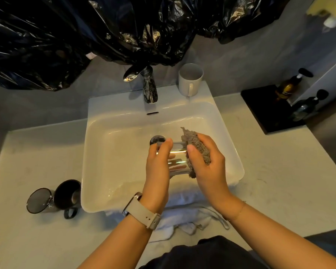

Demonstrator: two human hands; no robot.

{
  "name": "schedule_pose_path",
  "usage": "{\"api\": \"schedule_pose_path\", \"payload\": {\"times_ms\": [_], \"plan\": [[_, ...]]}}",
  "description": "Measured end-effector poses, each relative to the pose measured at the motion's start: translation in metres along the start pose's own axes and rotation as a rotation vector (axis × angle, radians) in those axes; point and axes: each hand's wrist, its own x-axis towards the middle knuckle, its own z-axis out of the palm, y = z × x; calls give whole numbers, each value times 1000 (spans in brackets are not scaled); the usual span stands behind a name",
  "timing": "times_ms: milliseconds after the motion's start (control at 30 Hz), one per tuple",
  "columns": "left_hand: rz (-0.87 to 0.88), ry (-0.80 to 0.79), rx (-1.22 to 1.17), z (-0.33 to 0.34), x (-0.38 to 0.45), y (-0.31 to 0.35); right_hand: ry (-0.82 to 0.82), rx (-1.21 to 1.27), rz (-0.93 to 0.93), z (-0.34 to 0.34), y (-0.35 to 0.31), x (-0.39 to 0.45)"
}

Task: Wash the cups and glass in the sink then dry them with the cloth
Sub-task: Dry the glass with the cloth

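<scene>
Over the white sink (97,152) my left hand (157,171) grips a clear glass (177,162) held on its side. My right hand (208,166) holds a grey-brown cloth (199,147) pressed against the glass's right end. A white cup (190,80) stands upright on the sink's back rim, right of the chrome tap (148,86). On the counter to the sink's left a black cup (67,195) lies on its side with its opening toward me, beside a round dark-rimmed item (38,199) that I cannot identify.
A white towel (184,216) is bunched on the counter at the sink's near edge. Black plastic sheeting (85,35) hangs over the wall behind the tap. Two pump bottles (288,87) stand on a black tray (264,109) at the back right.
</scene>
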Motion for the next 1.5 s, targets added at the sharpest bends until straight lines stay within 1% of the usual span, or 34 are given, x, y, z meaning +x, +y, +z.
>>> {"api": "schedule_pose_path", "payload": {"times_ms": [33, 67, 133, 167, 200, 233, 267, 300, 367, 400, 433, 467, 500, 533, 600, 633, 667, 733, 800, 900, 1000, 1067, 1167, 1233, 1300, 1400, 1500], "plan": [[80, 23, 32, 1, -3, 0, 5, 34, 41, 0, -3, 1], [234, 49, 117, 1, -7, 0, 26, 115, 159, 1, -10, 2], [610, 84, 420, -4, -7, -2, 0, 330, 513, 2, -18, 8], [737, 80, 543, -8, -5, -2, -34, 381, 673, 1, -20, 11], [792, 59, 595, -11, 0, -4, -56, 377, 759, 0, -22, 14], [795, 46, 588, -14, 3, -6, -70, 328, 758, 1, -23, 14], [748, 44, 529, -14, 5, -7, -61, 256, 675, 3, -22, 14], [644, 50, 430, -14, 6, -7, -23, 176, 533, 5, -19, 12], [294, 28, 122, -7, 2, -2, 26, 19, 204, 6, -11, 8], [156, 15, 12, -4, 0, 0, 17, -29, 87, 5, -7, 6], [98, 7, -18, -2, -2, 3, 7, -32, 27, 4, -5, 6], [110, 5, -3, 0, -4, 5, 15, 5, 30, 3, -7, 6], [173, 6, 22, 1, -7, 9, 25, 65, 80, 2, -14, 7], [285, 16, 84, 1, -9, 12, 29, 139, 168, 2, -21, 10], [558, 33, 348, -5, -7, 16, -22, 295, 435, 1, -31, 22], [650, 29, 496, -9, -2, 17, -66, 325, 567, 0, -32, 27], [695, 9, 593, -12, 2, 18, -108, 311, 658, -2, -34, 30], [667, -51, 606, -16, 7, 20, -147, 271, 715, -3, -34, 32], [633, -79, 594, -17, 9, 20, -122, 285, 724, -4, -33, 29], [666, -80, 647, -18, 8, 17, -97, 313, 747, -9, -30, 20], [680, -115, 714, -20, 6, 17, -66, 272, 741, -11, -22, 12], [648, -176, 742, -21, 5, 20, -44, 287, 745, -9, -17, 9], [569, -328, 753, -25, 1, 27, -31, 401, 795, -8, -11, 10], [543, -360, 671, -31, 1, 27, -80, 501, 852, -10, -9, 13], [516, -344, 496, -36, 6, 18, -130, 556, 911, -9, -7, 13], [454, -355, 311, -38, 11, 4, -156, 524, 938, -6, -4, 13], [458, -336, 272, -40, 15, 1, -191, 431, 922, -6, -7, 14]]}}
